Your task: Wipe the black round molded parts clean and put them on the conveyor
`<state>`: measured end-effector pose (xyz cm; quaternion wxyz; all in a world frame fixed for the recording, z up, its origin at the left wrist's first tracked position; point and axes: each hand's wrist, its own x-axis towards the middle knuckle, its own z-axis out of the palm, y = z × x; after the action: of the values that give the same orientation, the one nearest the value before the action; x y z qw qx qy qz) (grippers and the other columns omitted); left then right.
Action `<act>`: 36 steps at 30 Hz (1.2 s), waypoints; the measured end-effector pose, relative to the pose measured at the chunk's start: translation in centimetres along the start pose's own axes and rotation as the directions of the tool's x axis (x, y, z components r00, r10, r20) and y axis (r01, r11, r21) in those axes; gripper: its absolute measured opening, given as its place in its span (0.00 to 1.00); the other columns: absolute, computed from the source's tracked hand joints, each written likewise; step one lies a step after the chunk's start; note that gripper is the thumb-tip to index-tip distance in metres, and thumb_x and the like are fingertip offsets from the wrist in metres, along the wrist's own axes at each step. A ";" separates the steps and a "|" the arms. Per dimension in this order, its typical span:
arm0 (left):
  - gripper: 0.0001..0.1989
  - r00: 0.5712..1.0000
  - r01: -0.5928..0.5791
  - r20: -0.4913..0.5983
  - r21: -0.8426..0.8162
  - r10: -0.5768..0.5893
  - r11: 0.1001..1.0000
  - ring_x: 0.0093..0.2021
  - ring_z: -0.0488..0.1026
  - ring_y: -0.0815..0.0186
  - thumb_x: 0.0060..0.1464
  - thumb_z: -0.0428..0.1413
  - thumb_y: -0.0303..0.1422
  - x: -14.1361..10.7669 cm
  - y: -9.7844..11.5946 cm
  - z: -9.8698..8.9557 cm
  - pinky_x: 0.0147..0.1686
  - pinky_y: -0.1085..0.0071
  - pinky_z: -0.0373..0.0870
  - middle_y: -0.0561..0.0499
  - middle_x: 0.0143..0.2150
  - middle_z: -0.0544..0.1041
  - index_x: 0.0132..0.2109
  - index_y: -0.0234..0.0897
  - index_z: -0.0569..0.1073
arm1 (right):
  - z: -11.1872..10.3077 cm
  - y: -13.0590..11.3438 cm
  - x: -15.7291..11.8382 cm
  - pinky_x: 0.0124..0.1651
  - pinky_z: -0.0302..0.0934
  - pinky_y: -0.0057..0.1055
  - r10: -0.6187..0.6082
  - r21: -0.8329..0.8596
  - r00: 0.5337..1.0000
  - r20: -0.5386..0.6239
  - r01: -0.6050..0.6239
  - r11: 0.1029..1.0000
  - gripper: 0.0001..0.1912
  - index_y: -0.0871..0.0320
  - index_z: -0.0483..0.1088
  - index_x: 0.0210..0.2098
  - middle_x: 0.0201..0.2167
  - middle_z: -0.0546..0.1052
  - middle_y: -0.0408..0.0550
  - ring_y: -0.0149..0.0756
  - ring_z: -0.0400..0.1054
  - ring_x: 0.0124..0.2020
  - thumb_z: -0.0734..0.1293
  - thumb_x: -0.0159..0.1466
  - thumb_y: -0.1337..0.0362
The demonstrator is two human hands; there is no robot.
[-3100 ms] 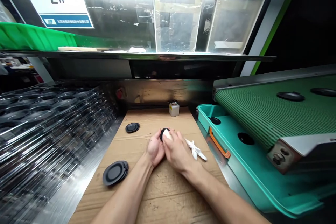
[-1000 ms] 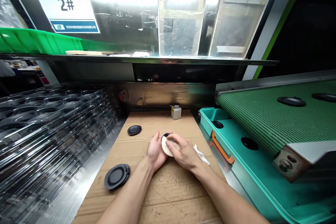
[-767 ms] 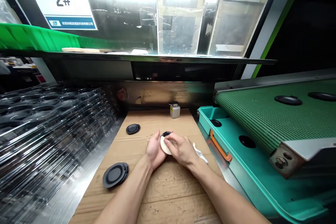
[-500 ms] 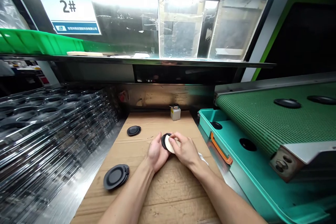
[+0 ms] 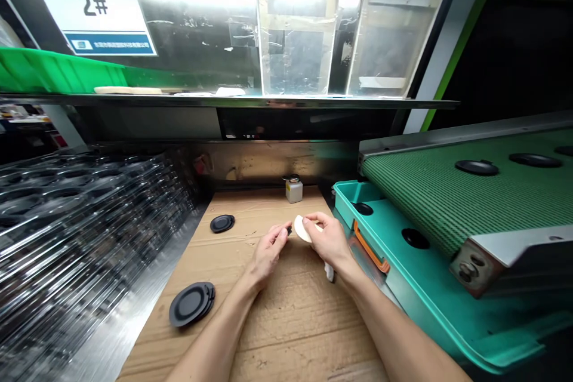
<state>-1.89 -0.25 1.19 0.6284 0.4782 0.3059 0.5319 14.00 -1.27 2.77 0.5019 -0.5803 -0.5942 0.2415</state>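
Between the fingers of my left hand [image 5: 267, 255] is a black round plastic lid [image 5: 289, 230], turned so that only a bit of its edge shows. My right hand [image 5: 330, 243] pinches a white round pad [image 5: 301, 229], which stands apart from the lid by a small gap. Both hands are above a cardboard sheet [image 5: 286, 322]. A crumpled white cloth [image 5: 329, 273] shows below my right wrist. Left of my forearm lies a small stack of black lids [image 5: 190, 305], and another black lid [image 5: 222, 224] rests farther back.
A small white bottle [image 5: 294, 191] stands at the cardboard's far end. Stacked clear plastic trays [image 5: 80, 239] fill the left side. On the right, a green conveyor belt [image 5: 430, 191] carries several black lids above a teal bin [image 5: 452, 310] with an orange handle [image 5: 369, 250].
The white pad has come away from the black lid's face. My left hand has turned and closed round the lid, hiding most of it. The view has shifted slightly.
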 end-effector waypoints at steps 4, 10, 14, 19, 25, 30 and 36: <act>0.12 0.996 -0.066 0.072 0.095 0.060 0.993 0.58 0.65 0.60 0.53 0.59 0.29 -0.1 0.3 0.0 0.59 0.71 0.54 0.45 0.53 0.74 0.46 0.35 0.78 | -0.3 -0.4 -0.2 0.35 0.62 0.27 -0.097 0.040 0.994 0.051 0.095 0.995 0.17 0.57 0.73 0.40 0.33 0.78 0.46 0.34 0.71 0.33 0.60 0.63 0.53; 0.16 0.997 0.009 -0.073 0.000 -0.009 1.000 0.58 0.65 0.62 0.54 0.58 0.31 0.3 -0.2 -0.8 0.56 0.73 0.58 0.44 0.57 0.71 0.51 0.37 0.75 | -0.6 -0.7 -0.6 0.35 0.60 0.26 -0.036 -0.129 0.997 0.067 0.044 0.991 0.14 0.55 0.73 0.38 0.31 0.78 0.44 0.34 0.71 0.33 0.61 0.63 0.54; 0.16 0.989 -0.021 -0.149 -0.110 0.004 0.994 0.50 0.70 0.66 0.57 0.55 0.35 0.9 0.0 -1.8 0.46 0.76 0.63 0.45 0.49 0.75 0.52 0.37 0.74 | -0.8 -1.1 -0.7 0.32 0.57 0.25 -0.100 -0.184 0.951 0.292 0.158 0.970 0.16 0.54 0.72 0.37 0.31 0.77 0.43 0.32 0.70 0.31 0.58 0.65 0.53; 0.20 0.976 0.035 -0.207 -0.157 -0.068 0.987 0.36 0.71 0.68 0.57 0.53 0.43 1.1 0.1 -2.1 0.34 0.74 0.67 0.44 0.41 0.75 0.50 0.34 0.74 | -3.3 0.4 -0.1 0.33 0.54 0.29 0.056 -0.666 0.995 0.080 0.011 0.746 0.16 0.55 0.72 0.35 0.36 0.77 0.50 0.40 0.70 0.37 0.61 0.62 0.50; 0.28 0.976 0.064 -0.210 0.004 -0.062 0.998 0.30 0.71 0.68 0.53 0.53 0.52 0.9 -0.9 -1.2 0.26 0.74 0.65 0.43 0.37 0.76 0.47 0.31 0.75 | -3.2 1.6 0.5 0.35 0.54 0.28 0.053 -0.613 0.960 0.276 0.133 0.779 0.09 0.55 0.74 0.31 0.31 0.78 0.48 0.36 0.71 0.36 0.61 0.60 0.66; 0.29 0.986 0.073 -0.153 0.081 -0.059 0.994 0.26 0.71 0.69 0.52 0.52 0.53 0.6 -1.1 -0.7 0.24 0.75 0.65 0.44 0.34 0.76 0.47 0.31 0.74 | -2.7 0.4 -0.1 0.32 0.53 0.29 -0.007 -0.590 0.978 0.211 0.133 0.797 0.11 0.54 0.73 0.35 0.32 0.78 0.47 0.36 0.71 0.34 0.63 0.61 0.55; 0.31 0.936 0.319 -0.159 -0.002 -0.315 0.948 0.22 0.71 0.66 0.53 0.48 0.56 0.1 -0.2 -0.4 0.16 0.74 0.62 0.44 0.28 0.76 0.43 0.30 0.73 | -3.7 0.7 -0.5 0.27 0.48 0.29 0.142 -0.692 0.948 0.286 0.101 0.715 0.07 0.57 0.71 0.24 0.24 0.75 0.48 0.35 0.68 0.27 0.67 0.57 0.61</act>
<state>-2.15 0.00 0.84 0.6741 0.3865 0.4337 0.4562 17.52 -2.64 3.40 0.1402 -0.6862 -0.7074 0.0952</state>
